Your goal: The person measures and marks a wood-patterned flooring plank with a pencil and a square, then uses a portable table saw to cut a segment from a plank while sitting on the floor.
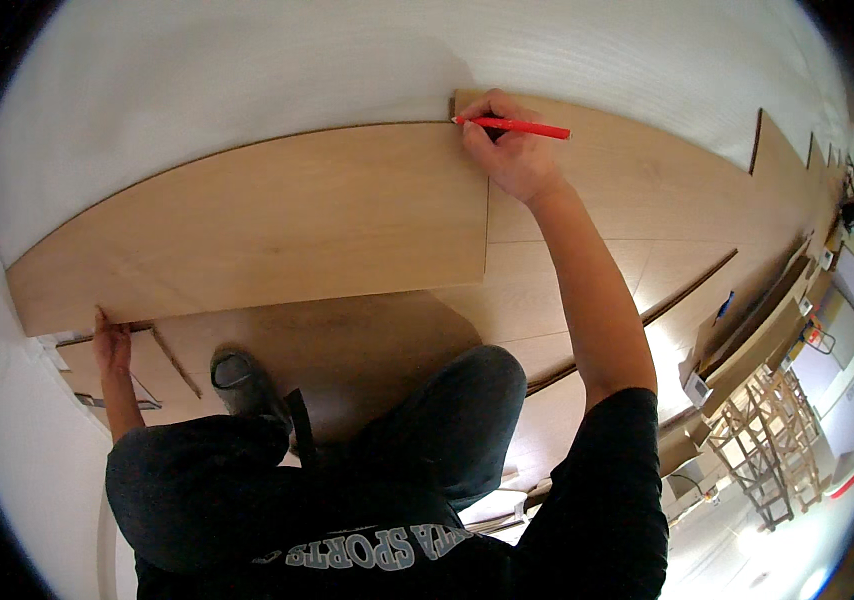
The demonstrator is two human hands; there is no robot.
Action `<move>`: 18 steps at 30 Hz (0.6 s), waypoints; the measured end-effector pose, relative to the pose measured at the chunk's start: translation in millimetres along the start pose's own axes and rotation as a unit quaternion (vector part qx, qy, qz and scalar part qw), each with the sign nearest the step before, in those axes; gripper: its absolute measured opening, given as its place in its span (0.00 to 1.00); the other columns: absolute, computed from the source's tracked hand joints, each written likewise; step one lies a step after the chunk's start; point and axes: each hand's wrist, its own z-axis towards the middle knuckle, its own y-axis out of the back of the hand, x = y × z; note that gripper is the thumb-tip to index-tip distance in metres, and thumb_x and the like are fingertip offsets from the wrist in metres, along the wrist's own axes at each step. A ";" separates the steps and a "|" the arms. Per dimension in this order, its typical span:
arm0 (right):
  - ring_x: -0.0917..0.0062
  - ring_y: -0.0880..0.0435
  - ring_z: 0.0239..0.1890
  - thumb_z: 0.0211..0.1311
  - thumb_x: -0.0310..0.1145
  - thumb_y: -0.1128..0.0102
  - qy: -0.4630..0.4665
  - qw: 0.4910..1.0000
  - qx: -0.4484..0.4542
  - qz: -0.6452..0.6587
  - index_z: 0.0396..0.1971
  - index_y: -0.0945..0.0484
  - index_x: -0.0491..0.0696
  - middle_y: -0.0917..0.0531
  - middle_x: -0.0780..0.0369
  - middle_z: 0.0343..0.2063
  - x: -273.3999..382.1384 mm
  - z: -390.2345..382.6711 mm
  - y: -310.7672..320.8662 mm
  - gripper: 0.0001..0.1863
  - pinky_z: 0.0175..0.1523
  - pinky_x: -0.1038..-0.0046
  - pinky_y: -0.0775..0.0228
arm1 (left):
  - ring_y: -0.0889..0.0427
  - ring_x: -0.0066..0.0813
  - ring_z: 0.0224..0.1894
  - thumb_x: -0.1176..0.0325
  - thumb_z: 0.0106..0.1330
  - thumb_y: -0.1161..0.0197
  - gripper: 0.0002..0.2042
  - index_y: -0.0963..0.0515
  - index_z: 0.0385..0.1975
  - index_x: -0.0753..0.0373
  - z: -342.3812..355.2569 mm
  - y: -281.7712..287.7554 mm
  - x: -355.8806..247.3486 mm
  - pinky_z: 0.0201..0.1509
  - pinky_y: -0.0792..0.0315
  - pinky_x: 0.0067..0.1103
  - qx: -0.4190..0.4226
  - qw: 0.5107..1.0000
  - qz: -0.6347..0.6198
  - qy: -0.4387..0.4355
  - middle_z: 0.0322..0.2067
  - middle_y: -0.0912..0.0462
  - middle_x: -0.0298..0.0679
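Lower centre of frame, we see our bent knee [492, 385]. At lower left, our L hand [112, 352] touches the near edge of the loose wood-look floor plank [277, 220], w/ one digit on top; if it really grips, we can't tell. This plank lies across centre-left. At upper centre, our R hand [517, 160] is closed around a red pencil [532, 128], its tip by the plank's far edge, near the end of a neighbouring plank [647, 160]. We judge the step is marking, prob. for length; the next stroke calls for a steady plank & an exact tip. Farther, at top, is white underlay [297, 65]; far right, a wooden lattice frame [762, 440].
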 end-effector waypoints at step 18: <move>0.83 0.24 0.35 0.61 0.27 0.40 -0.037 0.996 -0.016 0.086 0.35 0.22 0.44 0.18 0.65 0.31 -8.7 -4.9 -1.7 0.04 0.42 0.77 0.29 | 0.25 0.31 0.59 0.60 0.73 0.39 0.16 0.24 0.55 0.61 -5.0 -1.8 -3.4 0.63 0.28 0.30 -0.009 1.000 0.002 0.001 0.54 0.20 0.37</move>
